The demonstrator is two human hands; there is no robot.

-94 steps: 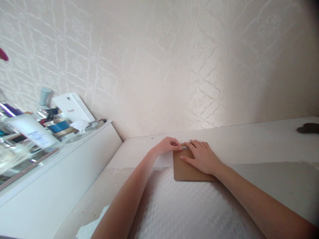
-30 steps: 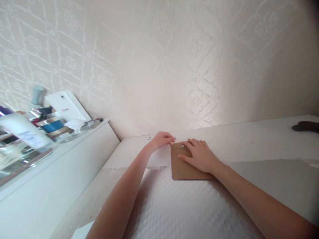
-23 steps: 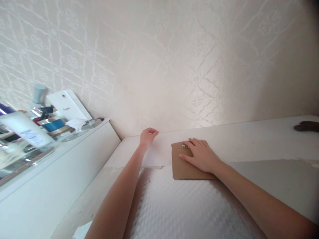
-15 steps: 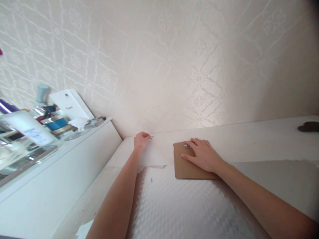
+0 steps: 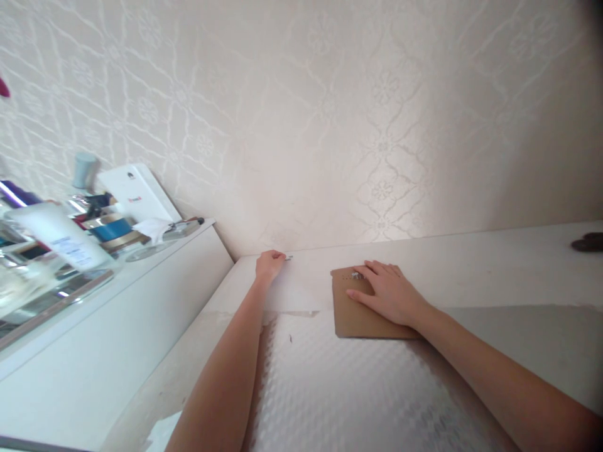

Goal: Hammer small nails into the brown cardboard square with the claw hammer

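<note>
Under the right hand [image 5: 391, 290], spread wide, pressing a brown card [image 5: 354, 319] flat, with silvery pieces [image 5: 355, 275] beside the fingertips; well to its left, narrowing the left hand [image 5: 270, 265] beside tiny dark pieces [image 5: 289, 257], cannot tell whether holding any.

Plain brown on the card [image 5: 348, 317], a glint of silver from the metal pieces [image 5: 355, 275], and silvery white dimples all across the sheet [image 5: 339, 389]! Up the wall [image 5: 320, 157], pale flowers and wavy lattice lines over beige-grey; over left, red lettering on a white box [image 5: 141, 194], bright blue banding a round container [image 5: 112, 230].
</note>
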